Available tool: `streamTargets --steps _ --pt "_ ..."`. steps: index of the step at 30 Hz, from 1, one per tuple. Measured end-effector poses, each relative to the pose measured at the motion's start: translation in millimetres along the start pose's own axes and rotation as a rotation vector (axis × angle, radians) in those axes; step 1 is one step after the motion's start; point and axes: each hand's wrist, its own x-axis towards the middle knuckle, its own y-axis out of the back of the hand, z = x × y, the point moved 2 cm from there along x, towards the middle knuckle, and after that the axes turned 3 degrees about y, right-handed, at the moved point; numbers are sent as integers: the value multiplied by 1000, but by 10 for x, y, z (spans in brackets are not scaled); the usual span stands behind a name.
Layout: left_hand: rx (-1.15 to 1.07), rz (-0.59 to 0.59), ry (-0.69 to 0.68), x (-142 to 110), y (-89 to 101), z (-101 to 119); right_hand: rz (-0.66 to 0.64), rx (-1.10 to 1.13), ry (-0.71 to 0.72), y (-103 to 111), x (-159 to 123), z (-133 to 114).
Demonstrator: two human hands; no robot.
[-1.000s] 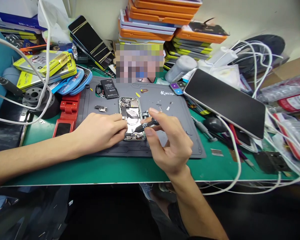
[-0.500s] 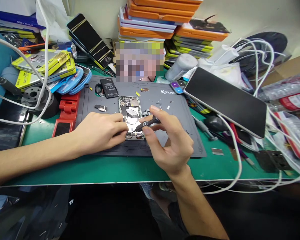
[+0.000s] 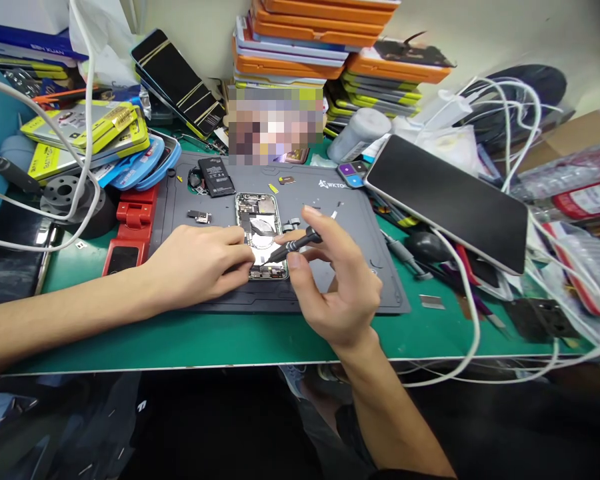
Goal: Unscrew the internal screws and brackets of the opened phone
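An opened phone (image 3: 264, 225) lies on the grey mat (image 3: 300, 299), its inner parts showing. My left hand (image 3: 210, 260) is closed at the phone's lower left edge, fingers curled and thumb pressed against the frame. Between the thumb and fingers of my right hand (image 3: 337, 280) is a small black screwdriver (image 3: 294, 247), slanted, its tip down over the lower part of the phone. Beyond the phone lie a black battery (image 3: 217, 177) and, to the left, a small loose phone part (image 3: 199, 217).
A red holder (image 3: 134, 223) and a dark round stand (image 3: 73, 200) are on the left. To the right, a large tablet-like device (image 3: 445, 203) leans over tools and white cables (image 3: 473, 293). Orange boxes (image 3: 320, 27) are stacked at the back. The green bench top (image 3: 220, 340) ends in front.
The screwdriver's handle end has risen slightly, and the fingers of my right hand have shifted a little on it. My left hand stays at the phone's edge. The whole view has shifted slightly.
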Motion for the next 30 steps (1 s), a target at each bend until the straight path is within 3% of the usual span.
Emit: streamTargets --steps 23,30 --pt "-18 -49 14 -7 -1 2 20 28 31 13 46 -13" --pt "-69 -61 92 24 32 9 -6 56 9 3 13 -2"
